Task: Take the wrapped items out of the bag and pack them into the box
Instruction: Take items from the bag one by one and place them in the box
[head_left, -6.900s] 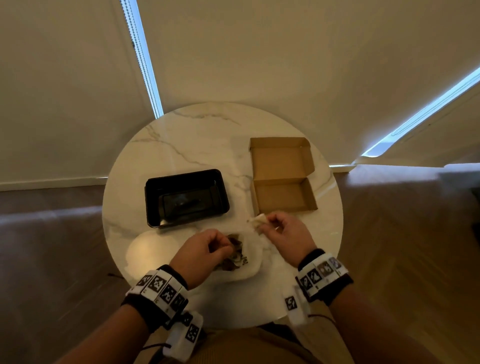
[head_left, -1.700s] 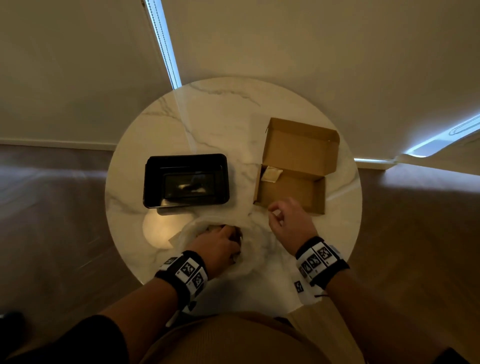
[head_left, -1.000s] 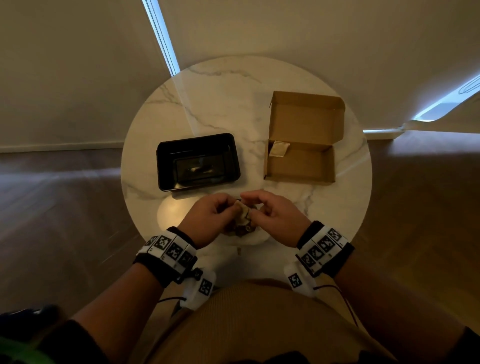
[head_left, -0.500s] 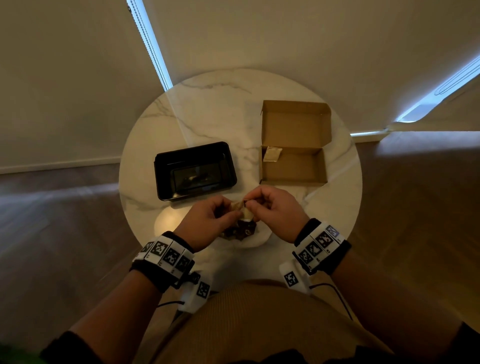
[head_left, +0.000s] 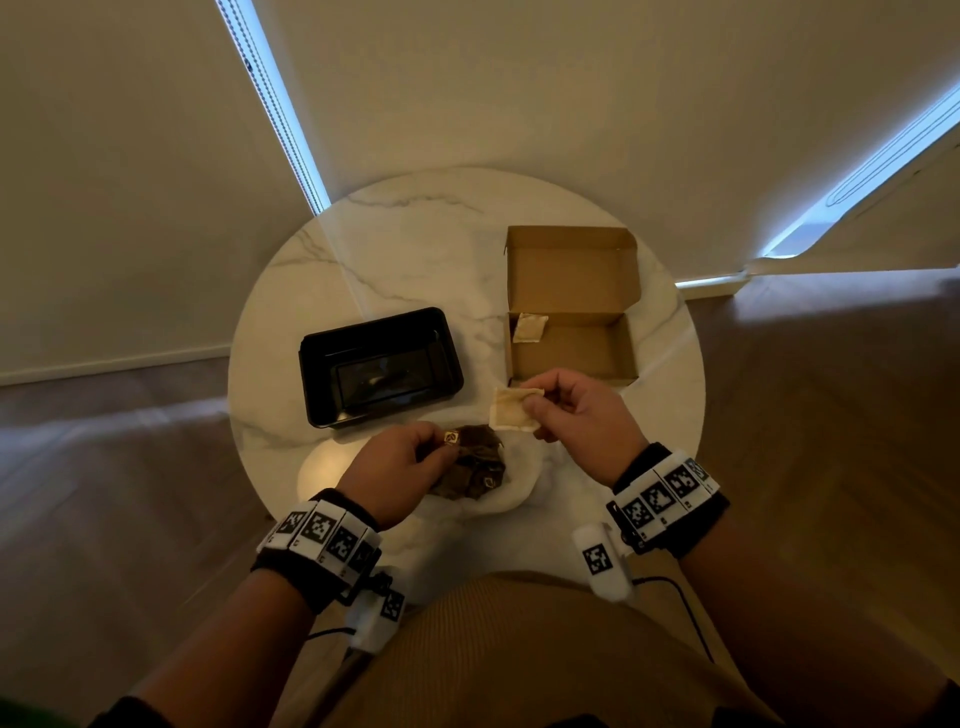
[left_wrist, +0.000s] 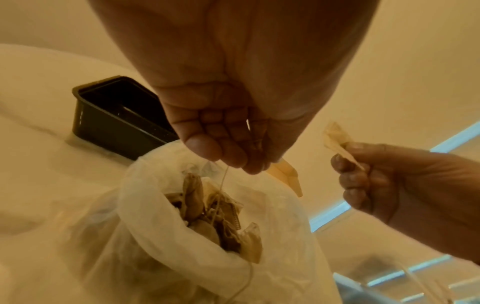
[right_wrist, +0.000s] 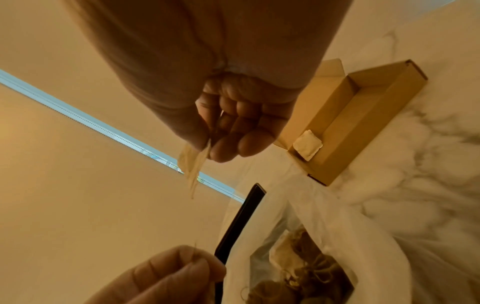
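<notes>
A translucent white bag (head_left: 511, 493) lies open at the table's near edge, with several brown wrapped items (head_left: 475, 462) and strings inside (left_wrist: 223, 216). My left hand (head_left: 441, 447) hovers over its mouth and pinches a small tag (left_wrist: 285, 174) with a thin string (left_wrist: 221, 185) running down into the bag. My right hand (head_left: 535, 400) pinches a flat pale packet (head_left: 511, 413) in the air, just in front of the open cardboard box (head_left: 587, 348). One pale packet (head_left: 529, 328) leans in the box's far left corner (right_wrist: 307, 146).
A black plastic tray (head_left: 374, 325) sits left of the box on the round marble table (head_left: 415, 249). The wall and curtains stand close behind the table. Wooden floor lies on both sides.
Half a second ago both hands met at the packet above the bag. My right hand has drawn it away to the right, toward the box; my left hand stays over the bag.
</notes>
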